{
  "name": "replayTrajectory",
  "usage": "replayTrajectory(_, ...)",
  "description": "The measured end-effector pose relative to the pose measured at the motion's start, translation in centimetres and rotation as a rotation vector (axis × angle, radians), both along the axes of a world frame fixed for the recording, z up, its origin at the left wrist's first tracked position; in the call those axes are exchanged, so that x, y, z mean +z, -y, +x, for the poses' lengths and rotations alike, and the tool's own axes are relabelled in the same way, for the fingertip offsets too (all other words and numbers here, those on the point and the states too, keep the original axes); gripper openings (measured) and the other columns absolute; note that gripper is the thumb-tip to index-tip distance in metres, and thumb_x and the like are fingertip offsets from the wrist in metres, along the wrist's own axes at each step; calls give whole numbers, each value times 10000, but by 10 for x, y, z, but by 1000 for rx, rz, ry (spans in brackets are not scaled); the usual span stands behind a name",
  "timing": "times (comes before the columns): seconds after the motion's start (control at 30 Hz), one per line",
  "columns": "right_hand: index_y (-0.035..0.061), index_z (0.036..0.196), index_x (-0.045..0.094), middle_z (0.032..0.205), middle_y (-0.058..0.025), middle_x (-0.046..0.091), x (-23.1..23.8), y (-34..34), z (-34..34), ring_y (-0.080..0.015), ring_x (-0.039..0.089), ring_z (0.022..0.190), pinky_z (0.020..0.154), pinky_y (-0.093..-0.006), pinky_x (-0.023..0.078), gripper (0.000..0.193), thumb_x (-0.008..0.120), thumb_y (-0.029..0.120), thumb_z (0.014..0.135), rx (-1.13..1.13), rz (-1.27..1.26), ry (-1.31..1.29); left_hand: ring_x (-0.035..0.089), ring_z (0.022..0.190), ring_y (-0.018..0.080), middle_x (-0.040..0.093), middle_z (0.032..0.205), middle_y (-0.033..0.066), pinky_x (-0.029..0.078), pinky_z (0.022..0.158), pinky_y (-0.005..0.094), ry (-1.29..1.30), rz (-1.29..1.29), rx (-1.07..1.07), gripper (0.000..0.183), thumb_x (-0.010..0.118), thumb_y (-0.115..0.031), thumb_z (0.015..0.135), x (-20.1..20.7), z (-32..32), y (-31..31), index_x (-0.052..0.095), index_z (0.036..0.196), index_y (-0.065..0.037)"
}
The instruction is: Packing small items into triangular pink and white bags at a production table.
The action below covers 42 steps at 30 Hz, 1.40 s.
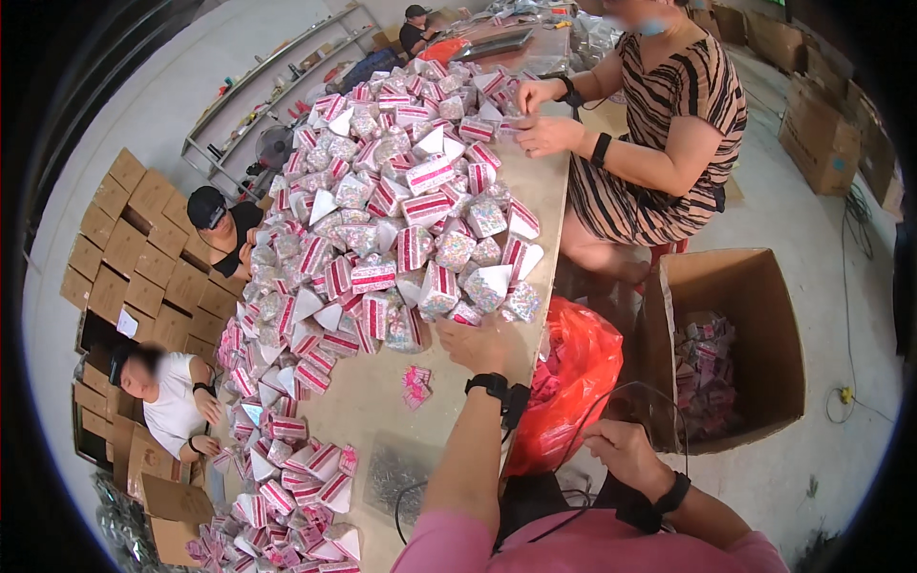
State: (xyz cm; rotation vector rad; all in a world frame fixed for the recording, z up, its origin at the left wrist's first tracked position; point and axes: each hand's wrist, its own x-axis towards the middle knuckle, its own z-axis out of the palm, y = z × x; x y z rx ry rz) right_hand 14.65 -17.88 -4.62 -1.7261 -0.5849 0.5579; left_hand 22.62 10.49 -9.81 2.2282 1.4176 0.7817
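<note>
The left hand (478,342) reaches onto the tabletop (382,401), fingers loosely curled, touching the near edge of the heap of pink-and-white packets (401,210). The right hand (621,449) hangs off the right edge near the red plastic bag (583,363), pinching a thin cable (611,392).

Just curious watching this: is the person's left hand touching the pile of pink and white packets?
Touching. The head view shows the left hand with fingers resting against the packets at the pile's near edge.
</note>
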Motion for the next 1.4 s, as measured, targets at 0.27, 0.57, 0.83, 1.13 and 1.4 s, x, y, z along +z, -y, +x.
replayTrajectory(0.27, -19, 907, 610, 731, -113, 610, -9, -16, -2, -151, 614, 669, 598, -292, 485, 109, 596, 75, 853, 31, 86, -134, 497, 1112, 377, 456, 1251, 246, 417, 950, 458, 301, -323, -130, 840, 713, -131, 681, 3, -56, -44, 243, 1345, 77)
replayTrajectory(0.57, -14, 919, 615, 760, -119, 622, 4, -26, -9, -154, 609, 663, 603, -288, 486, 116, 591, 83, 860, 65, 62, -59, 556, 1103, 260, 515, 1272, 109, 465, 928, 442, 1059, -1479, -592, 544, 594, -86, 790, 65, -175, 9, 397, 1297, -75)
replayTrajectory(0.83, -6, 979, 618, 777, -113, 639, 76, -46, -33, -165, 636, 689, 627, -285, 509, 134, 595, 56, 862, 171, 221, 175, 518, 1164, 276, 491, 1309, 129, 437, 971, 462, 1180, -1712, -717, 592, 615, -200, 835, 99, -212, 57, 362, 1351, -61)
replayTrajectory(1.13, -10, 1001, 567, 791, -138, 589, 99, -53, -62, -311, 610, 723, 579, -387, 484, 186, 563, 88, 843, 238, 208, 652, 532, 1135, 262, 510, 1255, 137, 436, 971, 431, 1217, -1545, -612, 581, 670, -184, 803, 117, -234, 79, 392, 1282, -6)
replayTrajectory(1.4, -3, 945, 529, 715, -124, 522, 107, -51, -69, -306, 573, 659, 534, -402, 454, 159, 545, 51, 796, 206, 175, 748, 569, 1079, 241, 566, 1171, 130, 455, 944, 391, 1110, -1248, -670, 564, 696, -258, 807, 127, -234, 91, 425, 1236, -13)
